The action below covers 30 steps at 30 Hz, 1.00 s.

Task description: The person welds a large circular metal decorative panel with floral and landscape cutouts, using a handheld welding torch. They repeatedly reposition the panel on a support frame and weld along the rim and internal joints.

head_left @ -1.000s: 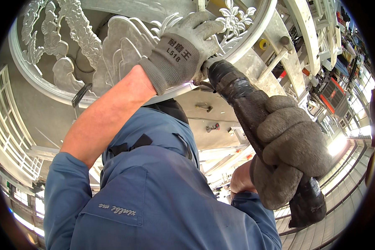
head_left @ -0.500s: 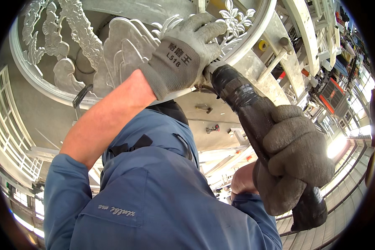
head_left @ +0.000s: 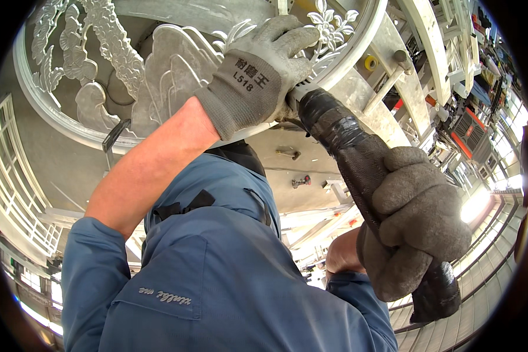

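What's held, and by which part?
Right hand grips a black-wrapped tool around its body, toward the rear end. Left hand is by the tool's front end; whether it grips anything can't be told.

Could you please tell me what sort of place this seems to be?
It looks like a metalworking shop, judging by the ornamental metal panel, the metal-looking beams beside it and the taped black tool.

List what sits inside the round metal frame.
Inside the round metal frame: leafy ornaments at left, a ridged plate midway and a flower ornament at right. The left hand hides whatever lies beneath it; the frame's far side is cut off.
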{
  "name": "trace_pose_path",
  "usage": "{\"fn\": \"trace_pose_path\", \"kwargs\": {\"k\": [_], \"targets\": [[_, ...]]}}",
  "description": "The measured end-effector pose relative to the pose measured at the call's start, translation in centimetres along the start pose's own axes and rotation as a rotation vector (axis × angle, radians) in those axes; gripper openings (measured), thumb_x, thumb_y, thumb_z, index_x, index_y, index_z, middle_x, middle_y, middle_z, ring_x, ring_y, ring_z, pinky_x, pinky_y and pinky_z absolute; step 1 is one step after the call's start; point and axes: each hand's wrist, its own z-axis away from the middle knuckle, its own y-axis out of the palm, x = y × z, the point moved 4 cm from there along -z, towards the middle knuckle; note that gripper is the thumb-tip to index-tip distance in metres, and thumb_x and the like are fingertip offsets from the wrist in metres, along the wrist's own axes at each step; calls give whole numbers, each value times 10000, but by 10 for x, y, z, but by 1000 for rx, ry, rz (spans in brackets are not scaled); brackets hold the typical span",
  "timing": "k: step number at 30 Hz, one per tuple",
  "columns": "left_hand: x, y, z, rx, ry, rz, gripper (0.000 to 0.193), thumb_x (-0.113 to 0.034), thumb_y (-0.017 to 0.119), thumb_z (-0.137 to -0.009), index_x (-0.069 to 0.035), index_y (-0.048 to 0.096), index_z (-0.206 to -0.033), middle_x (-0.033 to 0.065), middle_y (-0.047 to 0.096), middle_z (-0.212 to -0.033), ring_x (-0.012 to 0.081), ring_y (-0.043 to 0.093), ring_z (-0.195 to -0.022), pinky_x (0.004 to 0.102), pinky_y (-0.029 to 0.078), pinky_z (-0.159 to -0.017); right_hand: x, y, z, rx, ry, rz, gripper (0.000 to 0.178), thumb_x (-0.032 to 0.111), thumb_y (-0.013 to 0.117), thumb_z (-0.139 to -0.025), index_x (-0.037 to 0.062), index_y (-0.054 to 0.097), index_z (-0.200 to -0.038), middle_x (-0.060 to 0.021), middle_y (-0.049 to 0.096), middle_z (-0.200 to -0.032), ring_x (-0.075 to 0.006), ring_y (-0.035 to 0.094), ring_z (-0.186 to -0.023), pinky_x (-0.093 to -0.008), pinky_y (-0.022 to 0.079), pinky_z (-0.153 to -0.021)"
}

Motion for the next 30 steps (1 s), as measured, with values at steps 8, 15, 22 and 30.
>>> {"fn": "trace_pose_path", "kwargs": {"k": [8, 15, 22, 30], "targets": [[2, 4, 4, 9, 18, -22, 398, -223, 944, -520, -112, 751, -849, 74, 604, -1391, 348, 533, -1329, 494, 517, -1062, 1, 2, 1, -10, 8, 26, 178, 117, 564, -932, 145, 516, -762, 22, 491, -584, -178, 566, -540, -503, 558, -787], [2, 0, 5, 8, 34, -26, 399, -216, 918, -533, -92, 758, -877, 82, 626, -1364, 357, 555, -1294, 471, 550, -1018, 1, 2, 0, 26, -7, -28, 174, 108, 573, -923, 129, 526, -757, 15, 497, -576, -187, 569, -541, -498, 558, -779], [1, -4, 4, -8, 45, -29, 293, -186, 861, -614, -78, 751, -864, 93, 653, -1327, 359, 573, -1271, 469, 575, -970, 1, 4, 1, -15, -29, 0, 202, 162, 582, -948, 132, 532, -754, 9, 497, -577, -193, 561, -548, -501, 547, -746], [-1, -5, 3, -25, 48, -15, 335, -174, 865, -578, -78, 751, -878, 94, 657, -1319, 360, 577, -1261, 467, 567, -981, -3, 3, 5, -55, -56, -52, 190, 173, 574, -951, 137, 534, -769, 14, 492, -586, -182, 553, -544, -497, 542, -757]]}}
